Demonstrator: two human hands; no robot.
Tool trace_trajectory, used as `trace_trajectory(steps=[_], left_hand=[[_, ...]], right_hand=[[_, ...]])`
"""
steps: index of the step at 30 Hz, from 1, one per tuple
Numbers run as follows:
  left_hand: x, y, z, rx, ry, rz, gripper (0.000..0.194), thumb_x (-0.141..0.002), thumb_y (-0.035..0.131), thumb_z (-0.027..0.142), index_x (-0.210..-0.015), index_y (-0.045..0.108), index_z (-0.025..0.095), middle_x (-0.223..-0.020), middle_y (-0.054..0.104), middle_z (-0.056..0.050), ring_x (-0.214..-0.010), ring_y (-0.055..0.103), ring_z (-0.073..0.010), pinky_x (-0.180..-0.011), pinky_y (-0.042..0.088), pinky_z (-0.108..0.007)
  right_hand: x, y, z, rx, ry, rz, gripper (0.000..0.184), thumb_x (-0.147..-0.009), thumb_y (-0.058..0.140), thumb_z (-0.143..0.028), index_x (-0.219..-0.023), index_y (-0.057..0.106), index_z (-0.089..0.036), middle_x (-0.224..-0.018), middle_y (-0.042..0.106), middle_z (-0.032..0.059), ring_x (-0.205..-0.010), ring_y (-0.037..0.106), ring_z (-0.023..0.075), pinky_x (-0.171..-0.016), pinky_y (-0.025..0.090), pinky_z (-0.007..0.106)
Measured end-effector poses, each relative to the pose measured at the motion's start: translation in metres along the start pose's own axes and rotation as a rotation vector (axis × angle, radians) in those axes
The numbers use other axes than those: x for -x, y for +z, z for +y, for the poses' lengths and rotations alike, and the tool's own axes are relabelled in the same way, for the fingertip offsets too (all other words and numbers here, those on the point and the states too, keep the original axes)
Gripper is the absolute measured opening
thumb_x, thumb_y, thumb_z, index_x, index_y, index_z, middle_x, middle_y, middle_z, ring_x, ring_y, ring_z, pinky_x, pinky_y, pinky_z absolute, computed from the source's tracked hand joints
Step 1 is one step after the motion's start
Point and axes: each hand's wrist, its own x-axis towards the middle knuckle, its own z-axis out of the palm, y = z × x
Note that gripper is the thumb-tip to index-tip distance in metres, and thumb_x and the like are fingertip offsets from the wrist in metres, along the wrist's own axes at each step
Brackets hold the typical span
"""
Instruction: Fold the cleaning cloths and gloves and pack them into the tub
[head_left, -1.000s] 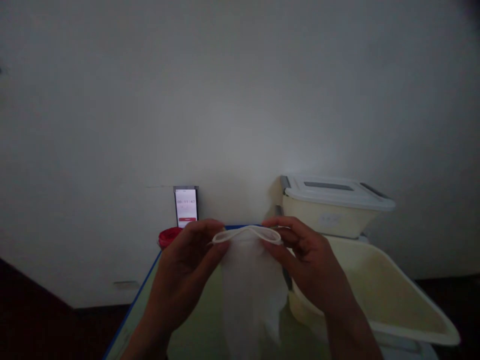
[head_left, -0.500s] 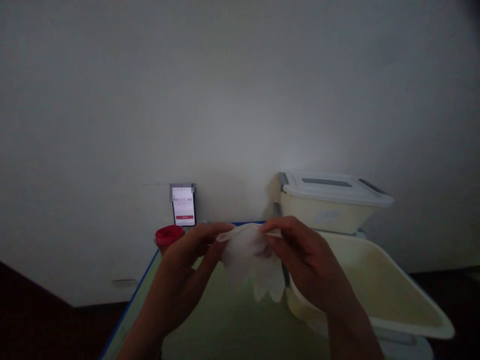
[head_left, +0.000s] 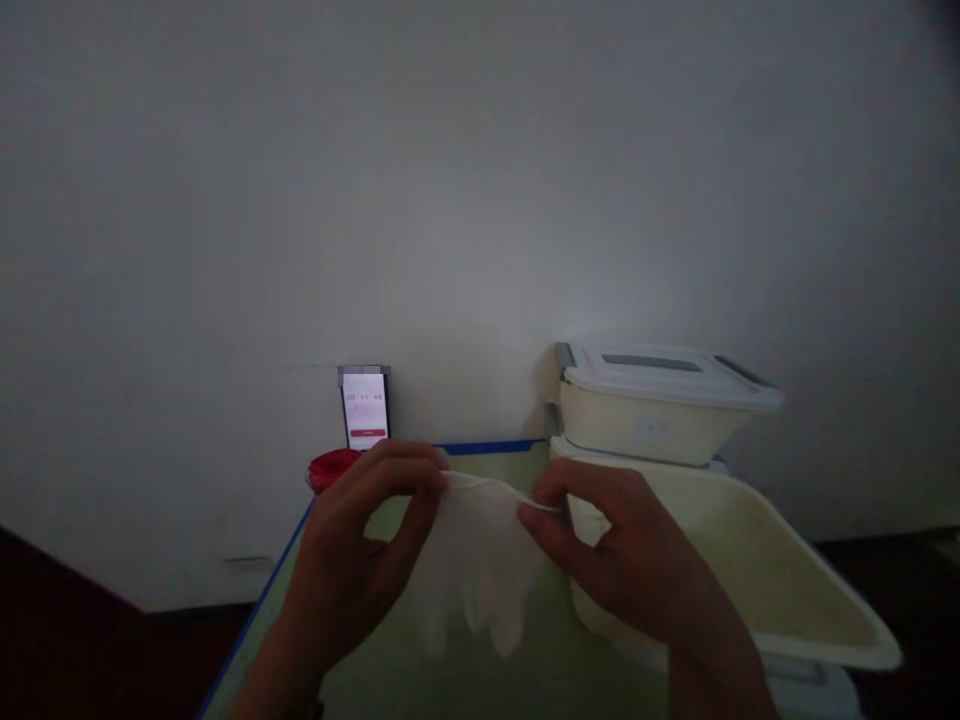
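Observation:
A thin, translucent white glove (head_left: 480, 560) hangs between my two hands above a pale green table (head_left: 390, 680) with a blue edge. My left hand (head_left: 356, 555) pinches the left end of the glove's cuff with thumb and fingers. My right hand (head_left: 611, 555) pinches the right end of the cuff. The cuff is stretched flat between them and the glove's fingers dangle downward.
A phone (head_left: 365, 408) with a lit screen leans against the white wall at the table's far edge. A red round object (head_left: 330, 468) sits beside it. To the right stands a large cream tub (head_left: 750, 570), with a lidded cream box (head_left: 660, 400) behind it.
The glove's cuff, held open as a loop a second ago, is now pulled flat. Both hands have dropped slightly, and the glove's fingers hang free again after bunching up.

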Motion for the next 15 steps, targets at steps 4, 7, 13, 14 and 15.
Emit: trace_trajectory(steps=[4, 7, 13, 14, 15], left_hand=[[-0.0013, -0.0001, 0.0001, -0.082, 0.068, -0.019, 0.015, -0.078, 0.048, 0.005, -0.079, 0.054, 0.018, -0.082, 0.061, -0.002, -0.072, 0.058, -0.0108, -0.062, 0.049, -0.022], [0.0001, -0.0003, -0.0014, -0.117, 0.108, -0.077, 0.016, -0.076, 0.051, 0.004, -0.083, 0.052, 0.018, -0.084, 0.061, -0.003, -0.075, 0.058, -0.0116, -0.063, 0.048, -0.022], [0.0027, -0.0037, -0.0046, -0.104, 0.196, -0.175, 0.024, -0.077, 0.052, 0.003, -0.092, 0.058, 0.02, -0.089, 0.06, -0.002, -0.078, 0.058, -0.0106, -0.065, 0.047, -0.02], [0.0028, -0.005, -0.0049, -0.094, 0.212, -0.191, 0.025, -0.077, 0.051, 0.002, -0.093, 0.058, 0.02, -0.089, 0.059, -0.002, -0.079, 0.058, -0.0108, -0.066, 0.047, -0.02], [0.0029, -0.0065, -0.0051, -0.088, 0.219, -0.204, 0.025, -0.077, 0.051, 0.002, -0.092, 0.058, 0.02, -0.088, 0.058, -0.002, -0.079, 0.057, -0.0109, -0.066, 0.047, -0.02]], right_hand=[[0.0019, -0.0027, -0.0011, -0.038, -0.095, -0.036, 0.013, -0.079, 0.057, -0.025, -0.068, 0.053, -0.018, -0.063, 0.053, -0.0051, -0.06, 0.05, 0.007, -0.059, 0.037, 0.02], [0.0013, -0.0033, -0.0001, -0.072, -0.16, -0.029, 0.009, -0.08, 0.058, -0.024, -0.073, 0.056, -0.018, -0.066, 0.055, -0.0045, -0.064, 0.051, 0.0067, -0.062, 0.038, 0.019], [0.0021, -0.0079, 0.0032, -0.1, -0.201, -0.026, 0.005, -0.08, 0.059, -0.021, -0.077, 0.058, -0.017, -0.072, 0.059, -0.0019, -0.07, 0.054, 0.0081, -0.066, 0.041, 0.021], [0.0025, -0.0093, 0.004, -0.104, -0.211, -0.033, 0.004, -0.08, 0.059, -0.02, -0.077, 0.058, -0.016, -0.073, 0.059, -0.0015, -0.071, 0.054, 0.0083, -0.066, 0.041, 0.021], [0.0028, -0.0107, 0.0048, -0.11, -0.224, -0.041, 0.004, -0.08, 0.059, -0.02, -0.077, 0.058, -0.016, -0.073, 0.059, -0.0011, -0.071, 0.054, 0.0085, -0.067, 0.042, 0.021]])
